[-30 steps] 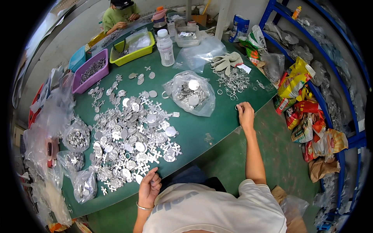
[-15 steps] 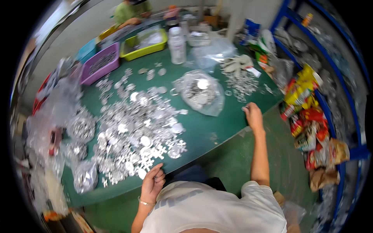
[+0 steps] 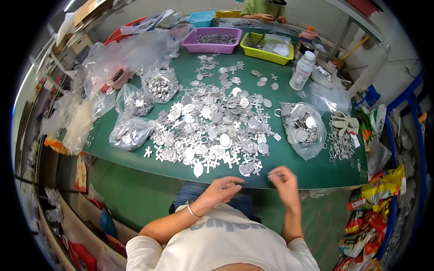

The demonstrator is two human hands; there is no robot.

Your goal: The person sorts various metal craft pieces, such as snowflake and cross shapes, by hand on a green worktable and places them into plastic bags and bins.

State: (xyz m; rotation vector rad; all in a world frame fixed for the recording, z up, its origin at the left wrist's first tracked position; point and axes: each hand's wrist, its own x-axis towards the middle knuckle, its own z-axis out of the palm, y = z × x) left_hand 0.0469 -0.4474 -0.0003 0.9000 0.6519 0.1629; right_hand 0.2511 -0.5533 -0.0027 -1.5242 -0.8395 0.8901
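A broad heap of silvery metal medals and crosses (image 3: 217,122) lies across the green table (image 3: 253,81). My left hand (image 3: 222,189) is at the table's front edge, just below the heap. Its fingers are bent together, and whatever they hold is hidden. To its right, my right hand (image 3: 285,183) pinches a small silvery metal piece (image 3: 273,175) between thumb and fingers, over the same edge. The two hands are apart. An opened clear bag of medals (image 3: 304,128) sits beyond my right hand, beside a pile of small metal rings (image 3: 340,144).
Filled clear bags (image 3: 131,133) stand left of the heap. Behind are a purple tray (image 3: 212,40), a yellow-green tray (image 3: 266,47) and a white bottle (image 3: 303,71). A work glove (image 3: 344,122) lies on the rings. Another person (image 3: 264,10) works at the far side.
The view has swung rightward and levelled. My right hand has come from the table edge by the rings to in front of me, and the two hands are now closer together.
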